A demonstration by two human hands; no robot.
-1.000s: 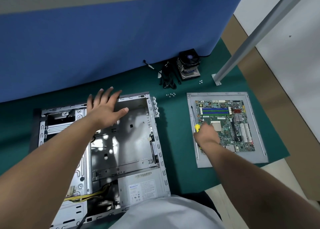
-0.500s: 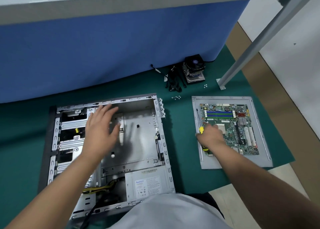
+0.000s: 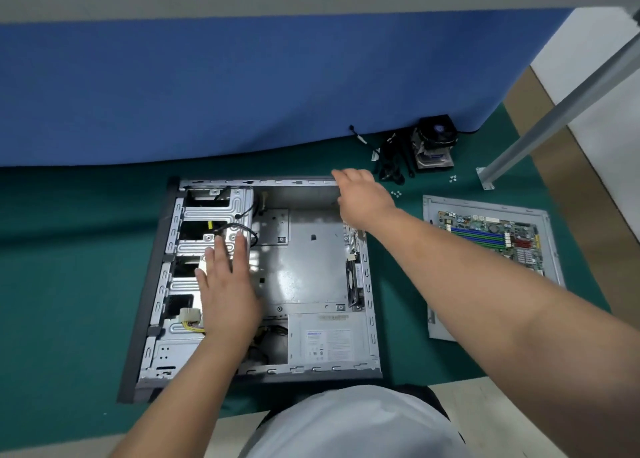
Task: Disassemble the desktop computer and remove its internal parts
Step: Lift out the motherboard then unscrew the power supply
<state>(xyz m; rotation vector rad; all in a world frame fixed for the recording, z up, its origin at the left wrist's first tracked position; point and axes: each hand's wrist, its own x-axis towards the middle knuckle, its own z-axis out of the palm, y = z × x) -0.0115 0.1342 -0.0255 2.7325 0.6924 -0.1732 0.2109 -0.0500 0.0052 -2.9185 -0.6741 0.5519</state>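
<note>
open computer case (image 3: 311, 270) flat on green mat (image 3: 69, 249). left hand (image 3: 227, 291) spread flat on drive cage (image 3: 216, 222); right hand (image 3: 362, 196) on far rim, grip unclear. sharp edges, snagged cables (image 3: 190, 324) likely hazards.

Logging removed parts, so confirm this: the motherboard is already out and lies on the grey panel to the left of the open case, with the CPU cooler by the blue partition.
One detail is wrong. In the head view the motherboard lies on the grey panel to the right of the open case, not the left. It is out, and the CPU cooler does sit by the blue partition.
</note>
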